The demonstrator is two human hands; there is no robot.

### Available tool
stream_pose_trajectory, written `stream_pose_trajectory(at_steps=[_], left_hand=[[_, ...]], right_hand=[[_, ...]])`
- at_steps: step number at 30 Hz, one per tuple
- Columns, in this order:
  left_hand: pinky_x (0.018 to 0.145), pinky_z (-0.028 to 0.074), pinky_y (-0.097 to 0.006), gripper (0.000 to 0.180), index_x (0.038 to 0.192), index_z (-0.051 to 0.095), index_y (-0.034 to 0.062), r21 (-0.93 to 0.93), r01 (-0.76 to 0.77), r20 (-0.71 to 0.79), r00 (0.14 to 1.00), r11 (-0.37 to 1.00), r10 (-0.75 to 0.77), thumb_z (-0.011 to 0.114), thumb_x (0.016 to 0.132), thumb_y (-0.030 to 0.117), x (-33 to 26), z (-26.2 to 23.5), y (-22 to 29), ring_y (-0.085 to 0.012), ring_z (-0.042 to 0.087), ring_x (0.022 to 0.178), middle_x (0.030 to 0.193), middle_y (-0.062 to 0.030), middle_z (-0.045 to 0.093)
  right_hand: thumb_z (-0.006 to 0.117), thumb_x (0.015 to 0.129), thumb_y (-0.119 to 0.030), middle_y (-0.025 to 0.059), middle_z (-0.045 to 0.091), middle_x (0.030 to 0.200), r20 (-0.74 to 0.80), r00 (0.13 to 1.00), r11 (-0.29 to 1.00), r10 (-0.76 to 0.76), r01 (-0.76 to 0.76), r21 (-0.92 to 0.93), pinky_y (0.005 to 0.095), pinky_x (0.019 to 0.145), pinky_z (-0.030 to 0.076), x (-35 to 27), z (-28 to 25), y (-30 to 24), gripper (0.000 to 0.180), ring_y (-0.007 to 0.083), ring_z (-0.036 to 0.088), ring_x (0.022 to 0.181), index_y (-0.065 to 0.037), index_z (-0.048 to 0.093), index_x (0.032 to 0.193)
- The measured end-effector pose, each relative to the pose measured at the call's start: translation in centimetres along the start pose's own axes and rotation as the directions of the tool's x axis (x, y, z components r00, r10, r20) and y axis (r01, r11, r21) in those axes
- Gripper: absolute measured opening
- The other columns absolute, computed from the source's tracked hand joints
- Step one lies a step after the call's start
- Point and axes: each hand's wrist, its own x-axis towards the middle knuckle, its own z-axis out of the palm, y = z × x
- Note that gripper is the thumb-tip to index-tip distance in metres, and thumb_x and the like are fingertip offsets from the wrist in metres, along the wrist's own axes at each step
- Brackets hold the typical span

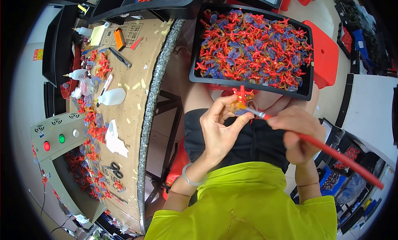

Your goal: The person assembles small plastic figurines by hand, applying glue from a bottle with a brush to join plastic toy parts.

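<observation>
Between the thumb and fingers of my left hand (222, 126) is a small plastic figurine (242, 95), red on top with amber and purple-blue parts below. My right hand (299, 132) grips a paintbrush (338, 157) by its long red handle. The brush's tip reaches the figurine's amber part and appears to touch it. Just beyond my hands, a black tray (253, 85) is heaped with many figurines of the same red, amber and purple-blue colours.
At left, a cardboard-covered table (134, 111) carries white squeeze bottles (112, 96), scissors (116, 170), a utility knife (120, 57), white tissue (115, 140) and rows of figurines. A control box with coloured buttons (61, 138) stands there. Red stools (325, 53) flank the tray.
</observation>
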Motion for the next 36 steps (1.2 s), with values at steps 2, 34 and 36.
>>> stream_pose_trajectory(at_steps=[2, 34, 36], left_hand=[[0.076, 0.053, -0.026, 0.039, 0.106, 0.059, -0.0047, 0.133, -0.047, -0.011, 0.999, 0.990, 0.049, 0.077, 0.073, -0.001, 0.1, 0.1, 0.3, -0.0121, 0.064, 0.086, 0.095, -0.0097, 0.066], [0.076, 0.053, -0.027, 0.027, 0.111, 0.050, -0.0041, -0.366, 0.355, 0.275, 0.924, 0.860, -0.265, 0.057, 0.086, -0.006, 0.3, 0.1, -0.1, -0.0149, 0.064, 0.083, 0.102, -0.0137, 0.063], [0.076, 0.053, -0.028, 0.022, 0.110, 0.051, -0.0041, -0.349, 0.324, 0.252, 0.936, 0.879, -0.244, 0.055, 0.089, 0.001, 0.3, 0.4, -0.1, -0.0176, 0.065, 0.082, 0.099, -0.0149, 0.064]], right_hand=[[0.069, 0.078, -0.020, 0.0112, 0.062, 0.074, 0.056, 0.998, 0.995, 0.006, 0.000, -0.102, 0.0323, 0.061, 0.049, 0.2, 0.0, -0.1, 0.024, 0.0262, 0.061, 0.066, 0.001, 0.065, 0.088], [0.065, 0.080, 0.009, 0.0149, 0.065, 0.093, 0.084, 0.793, 0.587, 0.604, -0.513, 0.626, 0.0283, 0.078, 0.055, 0.0, 1.7, 3.6, 0.014, 0.0155, 0.065, 0.086, 0.002, 0.055, 0.089], [0.065, 0.080, 0.009, 0.0146, 0.065, 0.091, 0.017, 0.799, 0.641, 0.602, -0.495, 0.587, 0.0272, 0.073, 0.056, -0.5, 2.3, 3.7, 0.014, 0.0151, 0.066, 0.080, 0.002, 0.055, 0.086]])
